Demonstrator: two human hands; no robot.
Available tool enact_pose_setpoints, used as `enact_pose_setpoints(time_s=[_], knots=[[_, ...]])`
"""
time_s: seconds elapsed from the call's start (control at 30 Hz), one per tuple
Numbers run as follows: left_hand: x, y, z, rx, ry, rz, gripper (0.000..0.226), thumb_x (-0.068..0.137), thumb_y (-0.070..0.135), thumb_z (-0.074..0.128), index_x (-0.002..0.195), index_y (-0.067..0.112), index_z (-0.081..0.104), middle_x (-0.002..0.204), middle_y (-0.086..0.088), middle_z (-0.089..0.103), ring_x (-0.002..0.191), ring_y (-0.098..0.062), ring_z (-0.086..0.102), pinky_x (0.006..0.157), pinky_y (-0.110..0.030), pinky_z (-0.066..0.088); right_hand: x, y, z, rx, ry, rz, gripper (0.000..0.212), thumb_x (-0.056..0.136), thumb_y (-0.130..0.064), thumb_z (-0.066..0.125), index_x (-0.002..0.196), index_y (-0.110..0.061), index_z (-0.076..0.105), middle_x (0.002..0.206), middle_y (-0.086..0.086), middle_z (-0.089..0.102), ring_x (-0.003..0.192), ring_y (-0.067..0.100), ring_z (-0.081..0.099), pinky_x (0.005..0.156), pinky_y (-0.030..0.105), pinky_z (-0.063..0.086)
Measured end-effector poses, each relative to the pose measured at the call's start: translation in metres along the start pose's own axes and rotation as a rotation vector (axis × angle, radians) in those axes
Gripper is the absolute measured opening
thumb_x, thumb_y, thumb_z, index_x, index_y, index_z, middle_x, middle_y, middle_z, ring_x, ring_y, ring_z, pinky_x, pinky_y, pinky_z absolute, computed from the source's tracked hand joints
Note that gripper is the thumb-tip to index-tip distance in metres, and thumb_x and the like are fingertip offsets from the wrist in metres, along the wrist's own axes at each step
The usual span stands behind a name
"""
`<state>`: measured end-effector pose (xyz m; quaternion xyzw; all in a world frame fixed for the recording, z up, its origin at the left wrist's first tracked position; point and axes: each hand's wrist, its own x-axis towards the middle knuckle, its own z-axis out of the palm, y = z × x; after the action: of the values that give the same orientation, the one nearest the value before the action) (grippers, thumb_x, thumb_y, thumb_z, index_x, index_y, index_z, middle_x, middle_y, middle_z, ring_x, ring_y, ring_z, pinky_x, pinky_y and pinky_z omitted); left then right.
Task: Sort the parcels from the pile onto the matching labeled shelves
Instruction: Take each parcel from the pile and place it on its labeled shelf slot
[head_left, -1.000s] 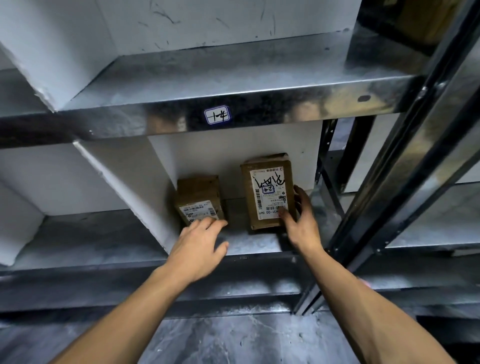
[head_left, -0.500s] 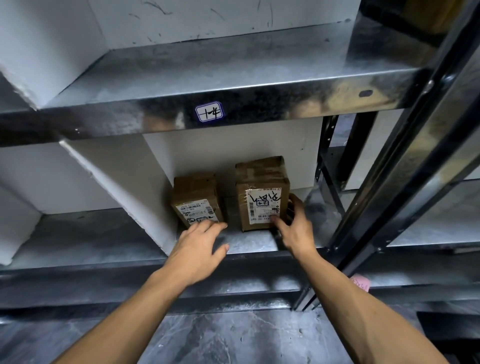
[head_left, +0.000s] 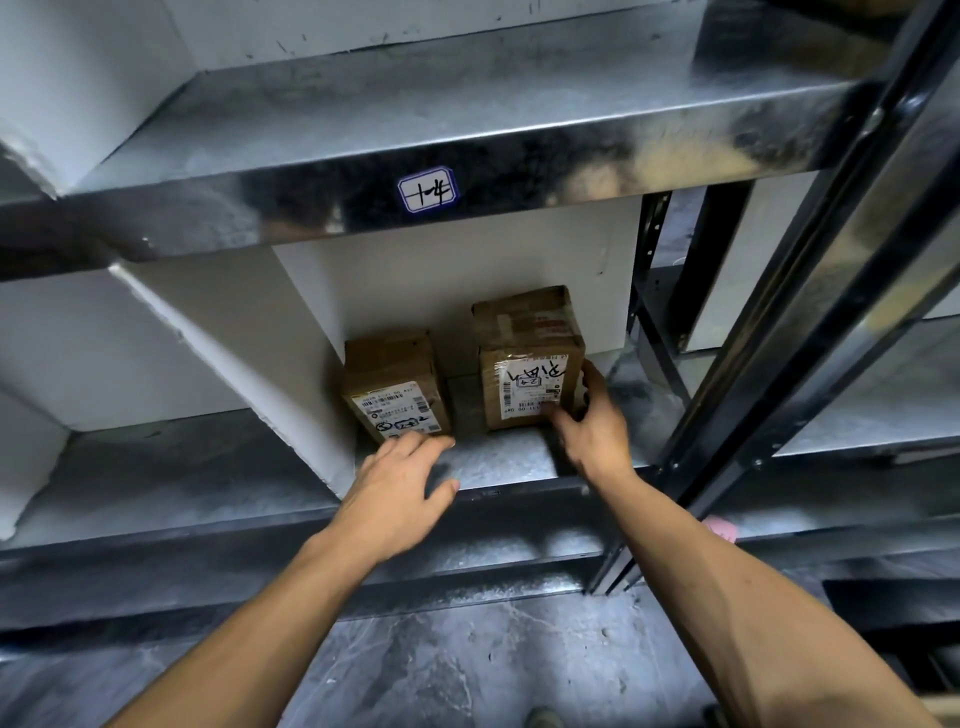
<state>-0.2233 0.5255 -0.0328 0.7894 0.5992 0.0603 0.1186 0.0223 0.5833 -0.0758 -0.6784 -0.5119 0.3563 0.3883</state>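
Both forearms are stretched forward from the bottom of the view, toward a compartment of the metal shelf (head_left: 498, 465). The left arm is angled up and to the right, and the left hand (head_left: 400, 488) is held palm down over the shelf's front edge. Its fingers are spread and nearly straight, with nothing gripped. The fingertips are seen just at the lower front of the smaller parcel (head_left: 392, 382), but whether it is touched cannot be told.

The right arm is reached in from the lower right, alongside the dark upright post (head_left: 779, 364). The right hand (head_left: 592, 431) is curled round the lower right front corner of the taller parcel (head_left: 527, 353) — the thumb is laid across the printed label on the front face and the fingers are wrapped onto the right side, so the box is gripped.

Both brown cardboard parcels are stood on the shelf near the white back panel — the smaller one just beside the white divider (head_left: 249, 358), the taller one to its right, a gap left between them. A handwritten label sticker (head_left: 427, 189) is seen on the front lip of the shelf above.
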Motion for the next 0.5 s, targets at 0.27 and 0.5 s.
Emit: enact_pose_setpoints(time_s=[0.27, 0.5], knots=[[0.008, 0.006, -0.004, -0.051, 0.022, 0.157, 0.052, 0.095, 0.044, 0.048, 0.143, 0.028, 0.039, 0.138, 0.0, 0.047, 0.128, -0.021, 0.04, 0.11, -0.037, 0.031, -0.067, 0.001, -0.017, -0.499, 0.116, -0.108, 0.049, 0.096, -0.034, 0.061, 0.139, -0.012, 0.052, 0.135, 0.015, 0.056, 0.121, 0.037, 0.053, 0.101, 0.046, 0.046], [0.002, 0.015, -0.002, -0.074, -0.006, 0.367, 0.051, 0.094, 0.045, 0.05, 0.141, 0.027, 0.043, 0.135, 0.004, 0.049, 0.122, -0.02, 0.044, 0.103, -0.037, 0.035, -0.147, -0.001, -0.031, -0.897, 0.125, -0.042, 0.047, 0.098, -0.046, 0.051, 0.134, -0.017, 0.052, 0.128, 0.008, 0.056, 0.117, 0.032, 0.054, 0.09, 0.04, 0.045]])
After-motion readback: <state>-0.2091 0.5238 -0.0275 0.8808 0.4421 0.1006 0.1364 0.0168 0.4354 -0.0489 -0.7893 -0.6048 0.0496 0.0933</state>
